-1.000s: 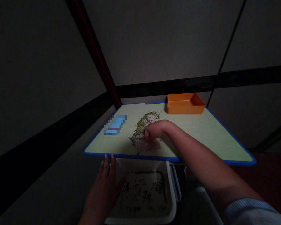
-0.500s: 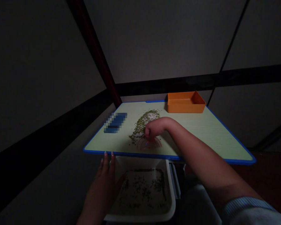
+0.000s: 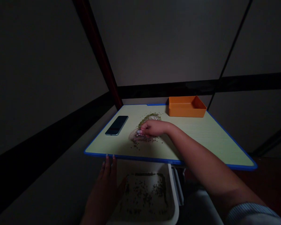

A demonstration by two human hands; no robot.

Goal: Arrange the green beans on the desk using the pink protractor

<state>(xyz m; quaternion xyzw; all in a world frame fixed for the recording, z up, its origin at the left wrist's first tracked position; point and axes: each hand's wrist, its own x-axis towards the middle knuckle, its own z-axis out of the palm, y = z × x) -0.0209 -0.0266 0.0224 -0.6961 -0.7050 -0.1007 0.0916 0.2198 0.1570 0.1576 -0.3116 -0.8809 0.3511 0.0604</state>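
Note:
My right hand (image 3: 152, 128) is closed in a pinch over the light green board (image 3: 189, 140). From its fingers a pinkish, see-through, fan-shaped piece (image 3: 134, 135), smeared by motion, lies against the board among a scatter of small greenish grains (image 3: 152, 116). I cannot make out exactly what it is. My left hand (image 3: 104, 184) has its fingers stretched towards the board's blue front edge, the tips near that edge. Its thumb reaches over the white bin (image 3: 174, 200) below the board, which holds scattered dark grains. The bin's left rim is hidden behind this hand.
At the board's back right stands an orange open box (image 3: 187, 111). A phone (image 3: 117, 125) lies on the left part of the board. Behind rises a grey wall (image 3: 164, 47) with a dark red post (image 3: 96, 50) at left.
My right hand has shifted slightly left, and the see-through piece has swung from below the hand to its left. Grains now lie further right beneath my hand. My left hand is nearly unmoved.

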